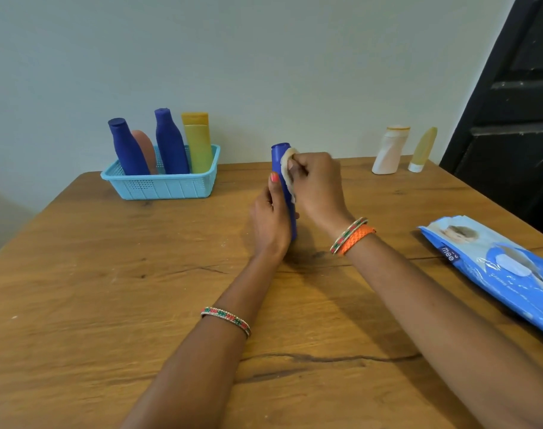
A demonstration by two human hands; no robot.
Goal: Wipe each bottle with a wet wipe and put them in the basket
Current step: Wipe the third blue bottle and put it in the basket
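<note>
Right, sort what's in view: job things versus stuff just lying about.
Job:
- blue bottle, held by left hand
- wet wipe in right hand
- basket, four bottles inside
- white bottle
- yellow tube
- wipes pack

Lying about:
- dark door

head view looks forward and down, close over a wooden table (109,274) toward the wall

Both arms reach forward — left hand (268,221) gripping, right hand (318,187) pinching.
</note>
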